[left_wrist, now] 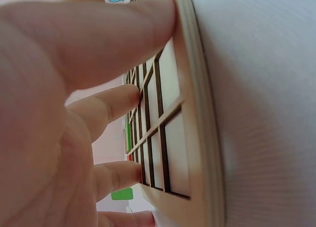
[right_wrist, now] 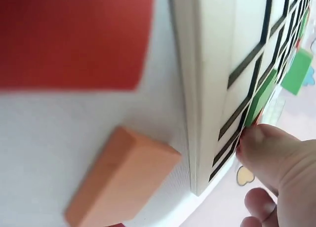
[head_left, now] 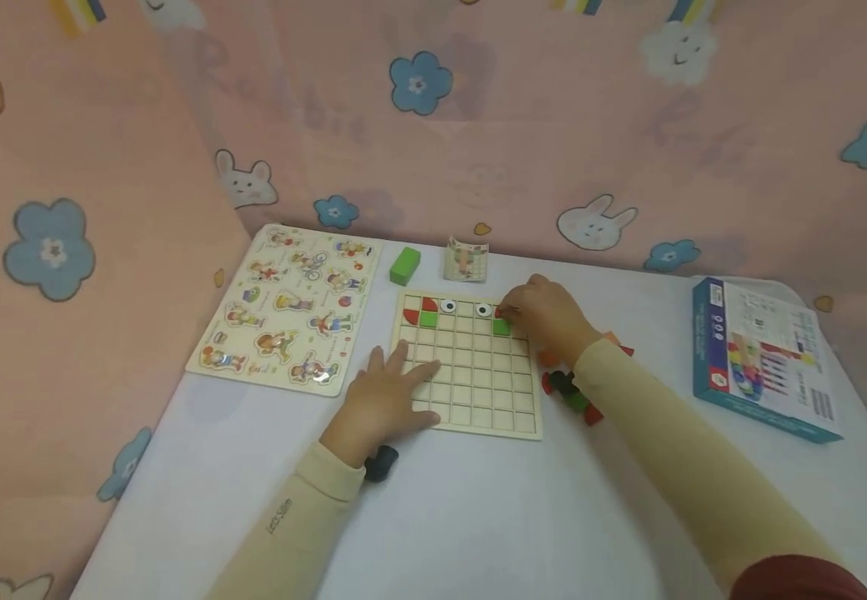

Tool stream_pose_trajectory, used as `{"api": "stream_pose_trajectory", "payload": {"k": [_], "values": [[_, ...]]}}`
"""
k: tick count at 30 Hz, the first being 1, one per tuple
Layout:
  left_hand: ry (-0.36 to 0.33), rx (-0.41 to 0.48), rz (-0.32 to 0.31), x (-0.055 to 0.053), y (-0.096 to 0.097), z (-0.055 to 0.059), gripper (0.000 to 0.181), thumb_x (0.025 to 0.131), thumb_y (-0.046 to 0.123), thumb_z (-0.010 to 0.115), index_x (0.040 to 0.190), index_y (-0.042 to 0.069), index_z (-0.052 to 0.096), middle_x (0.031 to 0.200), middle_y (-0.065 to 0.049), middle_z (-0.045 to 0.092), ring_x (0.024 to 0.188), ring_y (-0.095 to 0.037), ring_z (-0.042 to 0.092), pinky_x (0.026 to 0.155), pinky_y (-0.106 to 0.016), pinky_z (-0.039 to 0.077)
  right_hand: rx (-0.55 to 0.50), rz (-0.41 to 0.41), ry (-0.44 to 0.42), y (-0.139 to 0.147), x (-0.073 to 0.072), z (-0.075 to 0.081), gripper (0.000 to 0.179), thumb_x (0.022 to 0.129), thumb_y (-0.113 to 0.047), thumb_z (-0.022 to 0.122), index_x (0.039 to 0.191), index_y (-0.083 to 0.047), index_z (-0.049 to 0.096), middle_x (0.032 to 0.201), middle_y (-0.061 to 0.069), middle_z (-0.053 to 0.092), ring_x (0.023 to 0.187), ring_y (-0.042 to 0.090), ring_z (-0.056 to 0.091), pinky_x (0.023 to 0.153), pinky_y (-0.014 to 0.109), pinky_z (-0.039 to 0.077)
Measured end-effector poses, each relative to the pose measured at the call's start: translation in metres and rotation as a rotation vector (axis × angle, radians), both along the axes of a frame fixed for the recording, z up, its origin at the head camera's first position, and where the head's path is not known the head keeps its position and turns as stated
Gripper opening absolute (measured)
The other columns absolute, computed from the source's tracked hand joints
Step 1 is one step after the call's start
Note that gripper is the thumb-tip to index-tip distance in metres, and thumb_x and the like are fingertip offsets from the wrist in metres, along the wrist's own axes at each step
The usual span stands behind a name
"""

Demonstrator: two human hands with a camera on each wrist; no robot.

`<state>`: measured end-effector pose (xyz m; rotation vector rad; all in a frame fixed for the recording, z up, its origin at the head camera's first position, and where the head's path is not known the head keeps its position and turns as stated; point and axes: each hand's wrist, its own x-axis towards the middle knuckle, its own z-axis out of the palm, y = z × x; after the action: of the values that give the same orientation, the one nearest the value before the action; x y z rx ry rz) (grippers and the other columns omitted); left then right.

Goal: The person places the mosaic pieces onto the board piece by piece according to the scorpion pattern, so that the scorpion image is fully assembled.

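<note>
A wooden grid board (head_left: 483, 428) lies on the table. My left hand (head_left: 381, 398) is spread at its left side, fingers straight; in the left wrist view the thumb (left_wrist: 123, 37) presses along its edge. At the far right corner, my right hand (head_left: 546, 315) has bent fingers around a small red piece (head_left: 500, 313), mostly hidden by them. In the right wrist view, the thumb (right_wrist: 269, 150) is down at the grid beside a green square (right_wrist: 261, 96). Red quarter-circles (head_left: 412, 317), green squares (head_left: 428, 318) and two eye tiles (head_left: 448, 307) fill cells of the back rows.
A picture puzzle board (head_left: 283, 308) lies to the left. A green block (head_left: 405, 266) and a small picture card (head_left: 467, 260) are behind the grid. Loose coloured blocks (head_left: 576, 402) lie right, partly under my right arm. A box (head_left: 764, 358) is farther right; a black object (head_left: 382, 463) sits by my left wrist.
</note>
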<state>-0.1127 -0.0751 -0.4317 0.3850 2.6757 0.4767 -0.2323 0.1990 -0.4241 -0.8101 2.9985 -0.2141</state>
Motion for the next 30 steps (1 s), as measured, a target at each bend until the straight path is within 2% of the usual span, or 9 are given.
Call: {"api": "stream_pose_trajectory", "payload": {"k": [5, 8, 11, 12, 15, 18, 20, 24, 30], "values": [[0.015, -0.012, -0.013, -0.001, 0.002, 0.002, 0.080, 0.092, 0.050, 0.080, 0.162, 0.034, 0.046, 0.175, -0.018, 0.016, 0.156, -0.054, 0.013, 0.119, -0.069, 0.028, 0.083, -0.004, 0.014, 0.002, 0.014, 0.002, 0.035, 0.094, -0.003, 0.080, 0.128, -0.013, 0.079, 0.129, 0.004, 0.075, 0.093, 0.026, 0.052, 0.075, 0.036, 0.047], [0.014, -0.015, -0.015, -0.001, 0.002, 0.002, 0.080, 0.092, 0.050, 0.080, 0.163, 0.034, 0.046, 0.175, -0.018, 0.015, 0.156, -0.054, 0.012, 0.119, -0.069, 0.028, 0.148, -0.029, 0.012, 0.001, 0.021, 0.002, 0.041, 0.097, 0.000, 0.075, 0.136, -0.012, 0.074, 0.135, 0.007, 0.071, 0.102, 0.029, 0.053, 0.082, 0.040, 0.052], [0.010, -0.021, -0.016, -0.002, 0.002, 0.000, 0.080, 0.092, 0.051, 0.079, 0.163, 0.034, 0.045, 0.175, -0.018, 0.015, 0.157, -0.054, 0.012, 0.119, -0.069, 0.028, 0.166, -0.050, 0.010, 0.001, 0.024, 0.002, 0.039, 0.101, -0.006, 0.073, 0.139, -0.013, 0.073, 0.135, 0.008, 0.068, 0.113, 0.033, 0.054, 0.090, 0.048, 0.054], [0.009, -0.021, -0.014, -0.002, 0.002, 0.000, 0.080, 0.092, 0.051, 0.079, 0.163, 0.034, 0.045, 0.176, -0.018, 0.015, 0.157, -0.054, 0.012, 0.119, -0.069, 0.028, 0.166, -0.064, -0.007, 0.002, 0.024, 0.004, 0.041, 0.098, -0.004, 0.075, 0.138, -0.014, 0.073, 0.137, 0.009, 0.067, 0.117, 0.035, 0.053, 0.094, 0.051, 0.053], [0.006, -0.022, -0.010, -0.002, 0.002, -0.001, 0.080, 0.092, 0.051, 0.079, 0.163, 0.035, 0.045, 0.176, -0.018, 0.015, 0.157, -0.054, 0.012, 0.119, -0.068, 0.028, 0.109, -0.143, -0.086, 0.010, 0.023, 0.010, 0.044, 0.095, -0.001, 0.074, 0.136, -0.014, 0.074, 0.142, 0.010, 0.064, 0.127, 0.038, 0.050, 0.105, 0.058, 0.046], [0.004, -0.015, -0.007, -0.001, 0.003, -0.001, 0.080, 0.092, 0.050, 0.080, 0.163, 0.034, 0.045, 0.175, -0.018, 0.015, 0.157, -0.054, 0.012, 0.119, -0.069, 0.028, 0.033, -0.258, -0.143, 0.028, 0.024, 0.024, 0.044, 0.094, 0.004, 0.066, 0.135, -0.010, 0.073, 0.144, 0.015, 0.062, 0.130, 0.041, 0.049, 0.112, 0.061, 0.039], [0.001, -0.011, -0.004, -0.001, 0.003, 0.000, 0.080, 0.092, 0.049, 0.080, 0.163, 0.034, 0.046, 0.175, -0.018, 0.015, 0.157, -0.054, 0.012, 0.119, -0.069, 0.028, -0.019, -0.321, -0.154, 0.044, 0.027, 0.031, 0.039, 0.101, 0.002, 0.060, 0.136, -0.007, 0.071, 0.141, 0.019, 0.064, 0.128, 0.043, 0.050, 0.113, 0.062, 0.039], [-0.008, -0.008, 0.003, -0.001, 0.004, 0.001, 0.080, 0.092, 0.049, 0.080, 0.163, 0.034, 0.045, 0.176, -0.018, 0.014, 0.157, -0.054, 0.010, 0.120, -0.069, 0.027, -0.047, -0.371, -0.226, 0.079, 0.038, 0.038, 0.037, 0.103, -0.003, 0.061, 0.139, 0.000, 0.067, 0.135, 0.027, 0.064, 0.122, 0.048, 0.054, 0.106, 0.064, 0.046], [-0.014, -0.007, 0.009, 0.001, 0.003, 0.002, 0.080, 0.092, 0.049, 0.080, 0.163, 0.034, 0.046, 0.176, -0.018, 0.013, 0.157, -0.054, 0.009, 0.120, -0.069, 0.026, -0.049, -0.398, -0.319, 0.115, 0.056, 0.030, 0.037, 0.105, -0.017, 0.068, 0.139, 0.000, 0.068, 0.137, 0.031, 0.063, 0.126, 0.052, 0.053, 0.101, 0.066, 0.049]]}}
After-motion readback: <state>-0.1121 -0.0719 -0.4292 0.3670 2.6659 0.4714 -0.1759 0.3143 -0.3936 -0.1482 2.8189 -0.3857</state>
